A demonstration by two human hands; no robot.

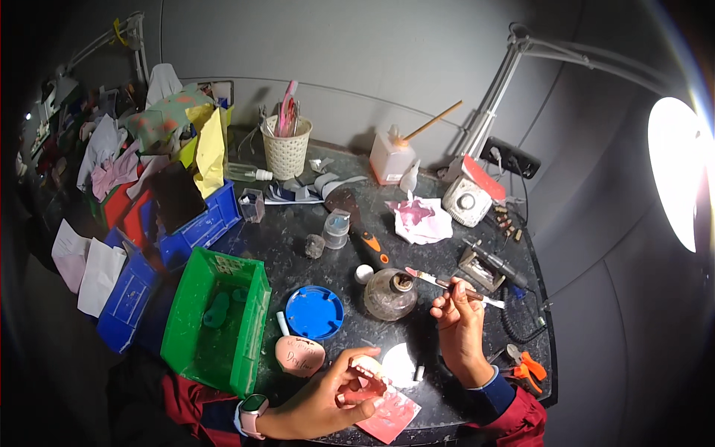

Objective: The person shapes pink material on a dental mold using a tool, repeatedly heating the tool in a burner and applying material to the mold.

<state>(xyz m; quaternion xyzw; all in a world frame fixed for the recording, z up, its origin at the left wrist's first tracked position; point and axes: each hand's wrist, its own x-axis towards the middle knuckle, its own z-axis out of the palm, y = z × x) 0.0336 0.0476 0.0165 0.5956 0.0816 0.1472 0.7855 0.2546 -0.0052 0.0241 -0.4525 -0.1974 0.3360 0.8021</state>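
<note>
Holding a pink denture (pixel 366 381) low at the front of the bench, the left hand (pixel 328 402) has its fingers curled round it, teeth facing up, just above a pink wax sheet (pixel 391 417). The right hand (pixel 458 328) is pinched shut on a thin wax knife (pixel 454 284), with the blade end poking toward the glass spirit lamp (pixel 389 294) right beside it.

My guess is the denture is light but kinda brittle, and the wax bits will be soft and dent easily, so gripping by the outer edges of the base like this makes sense, not by the teeth. The knife looks stiff and slim, so a pencil grip near the middle should do it.

Around that: a blue lid (pixel 314 313) and a pinkish plaster model (pixel 299 354) to the left of the lamp, then a green bin (pixel 216 320). Further back there's a stained tissue (pixel 421 220), a white basket (pixel 287 149) of tools and a white bottle (pixel 391 158). Orange pliers (pixel 527 370) sit at the right edge, and the desk lamp (pixel 674 171) is blazing.
</note>
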